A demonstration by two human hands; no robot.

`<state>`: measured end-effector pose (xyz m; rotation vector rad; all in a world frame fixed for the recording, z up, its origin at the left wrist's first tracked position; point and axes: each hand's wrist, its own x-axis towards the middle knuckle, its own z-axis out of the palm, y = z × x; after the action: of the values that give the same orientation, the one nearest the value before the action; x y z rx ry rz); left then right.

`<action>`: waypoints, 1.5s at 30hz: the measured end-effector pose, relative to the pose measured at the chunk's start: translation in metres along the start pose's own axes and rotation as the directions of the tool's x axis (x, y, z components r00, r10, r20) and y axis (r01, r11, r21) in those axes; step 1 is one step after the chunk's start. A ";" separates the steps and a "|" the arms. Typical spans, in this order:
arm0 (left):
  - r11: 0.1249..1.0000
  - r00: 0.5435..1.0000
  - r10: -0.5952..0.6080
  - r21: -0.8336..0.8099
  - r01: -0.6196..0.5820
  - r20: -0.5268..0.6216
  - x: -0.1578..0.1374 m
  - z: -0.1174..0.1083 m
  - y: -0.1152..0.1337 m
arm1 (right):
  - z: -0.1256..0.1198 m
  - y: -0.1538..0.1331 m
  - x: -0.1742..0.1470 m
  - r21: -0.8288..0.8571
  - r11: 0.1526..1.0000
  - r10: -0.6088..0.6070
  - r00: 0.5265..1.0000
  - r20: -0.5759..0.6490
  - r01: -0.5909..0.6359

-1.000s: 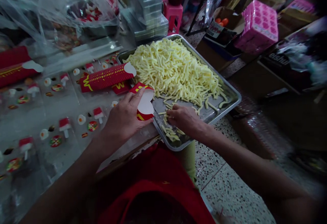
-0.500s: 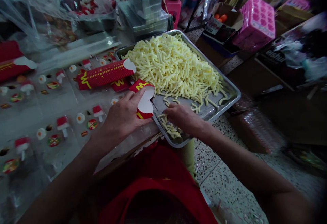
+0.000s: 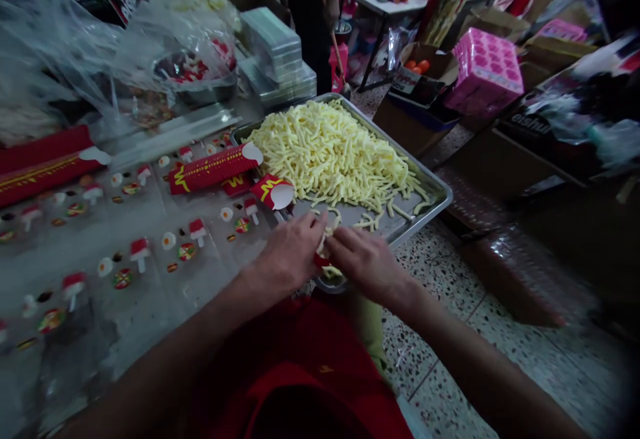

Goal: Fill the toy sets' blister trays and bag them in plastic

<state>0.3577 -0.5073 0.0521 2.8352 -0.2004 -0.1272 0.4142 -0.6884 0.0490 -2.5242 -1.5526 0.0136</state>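
Note:
Over the near corner of the metal tray (image 3: 440, 200), my two hands meet. My left hand (image 3: 286, 252) is closed around a small red fry carton (image 3: 321, 262), mostly hidden by the fingers. Beside it, my right hand (image 3: 369, 264) pinches pale yellow fry-shaped sticks at the carton's mouth; how many is hidden. A large heap of the same fry-shaped sticks (image 3: 333, 152) fills the far part of the tray. One red carton with a yellow mark (image 3: 273, 191) lies at the tray's left edge. Left of that rests a nested stack of red cartons (image 3: 215, 169).
Clear plastic packs with small toy food pieces (image 3: 186, 252) cover the table at left. Another carton stack (image 3: 45, 167), a bagged metal bowl (image 3: 195, 82) and clear boxes (image 3: 275, 45) stand behind. A person (image 3: 313, 19) stands at the back. Cardboard boxes (image 3: 420, 125) line the right.
My left hand moved right and down, meeting my right hand at the tray's near corner. The opened carton once by my left hand is now between both hands. The view has tilted up, showing a person.

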 end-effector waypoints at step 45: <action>0.962 0.938 -0.260 0.024 0.272 -0.231 -0.007 0.006 -0.035 | 0.061 0.007 0.067 -0.149 0.927 0.354 0.934 0.048 -0.344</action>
<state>0.3548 -0.4745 0.0361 2.8878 0.2342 0.1475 0.4451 -0.6230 -0.0062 -2.9092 -1.1389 0.0485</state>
